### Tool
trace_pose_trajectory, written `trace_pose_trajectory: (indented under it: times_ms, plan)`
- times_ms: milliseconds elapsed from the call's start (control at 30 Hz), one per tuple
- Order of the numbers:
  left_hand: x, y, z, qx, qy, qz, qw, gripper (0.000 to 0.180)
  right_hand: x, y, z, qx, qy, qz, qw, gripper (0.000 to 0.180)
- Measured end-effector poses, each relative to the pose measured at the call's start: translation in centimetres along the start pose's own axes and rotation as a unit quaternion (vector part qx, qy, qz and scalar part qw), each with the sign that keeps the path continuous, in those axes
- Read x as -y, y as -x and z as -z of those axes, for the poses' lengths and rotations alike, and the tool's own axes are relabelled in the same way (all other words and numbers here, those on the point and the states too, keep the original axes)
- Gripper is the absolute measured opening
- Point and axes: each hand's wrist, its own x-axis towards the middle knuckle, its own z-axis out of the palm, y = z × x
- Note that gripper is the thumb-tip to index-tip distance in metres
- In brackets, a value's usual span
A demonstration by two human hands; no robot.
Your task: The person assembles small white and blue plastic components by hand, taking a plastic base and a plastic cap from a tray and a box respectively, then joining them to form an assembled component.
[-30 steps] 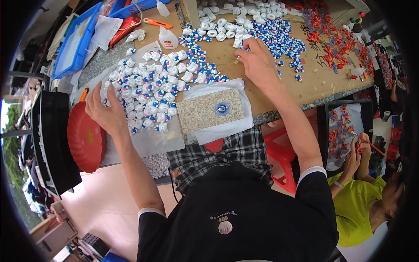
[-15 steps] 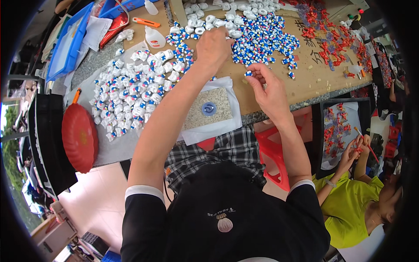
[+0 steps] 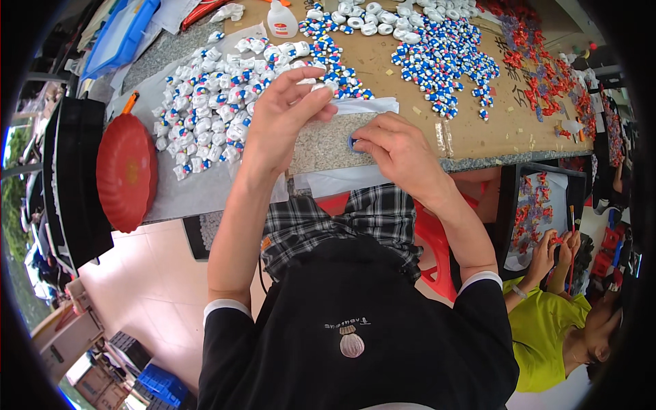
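Observation:
My right hand [image 3: 400, 147] is closed in a pinch, fingertips down at a small round blue dish [image 3: 352, 142] on a speckled stone slab [image 3: 321, 145]. The small blue-and-white figure piece seen in that pinch earlier is now hidden by the fingers. Raised above the slab's left side, my left hand [image 3: 283, 116] has its thumb and curled fingers together around what looks like a small white piece, mostly covered. Left of it spreads a pile of white figures with blue parts [image 3: 208, 109]. Small blue-and-white pieces [image 3: 441, 65] lie beyond my right hand.
White ring-shaped pieces [image 3: 386, 29] lie at the back, near a white squeeze bottle [image 3: 281, 20]. A red scalloped dish [image 3: 126, 174] stands at the left edge. Red and purple pieces [image 3: 540, 68] cover the far right. A co-worker in a yellow-green top [image 3: 547, 335] sits at right.
My left hand has come back from the white pieces at the back to above the slab. My right hand has moved left and down, from above the cardboard to the blue dish.

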Motion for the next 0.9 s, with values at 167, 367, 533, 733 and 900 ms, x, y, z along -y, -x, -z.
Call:
trace_pose_trajectory:
  times_ms: [167, 367, 533, 733, 900]
  plan:
    - [1.8, 4.2, 1.7, 0.003, 0.117, 0.043, 0.992, 0.032, 1.8, -0.1, 1.1, 0.036, -0.116, -0.173, 0.977, 0.015]
    - [3.8, 5.4, -0.4, 0.017, 0.192, 0.036, 0.981, 0.033, 1.8, 0.6, 1.5, -0.041, -0.429, -0.240, 0.870, 0.015]
    - [4.7, 5.2, -1.6, 0.032, 0.201, 0.048, 0.978, 0.029, 2.3, 0.7, 1.4, -0.049, -0.464, -0.235, 0.852, 0.016]
    - [4.8, 5.2, -2.1, 0.026, 0.206, -0.005, 0.978, 0.025, 2.4, 1.1, 0.1, -0.051, -0.447, -0.234, 0.862, 0.014]
    - [4.1, 5.3, -2.1, 0.020, 0.113, -0.054, 0.992, 0.022, 2.3, 1.5, -0.8, -0.080, -0.408, -0.194, 0.888, 0.010]
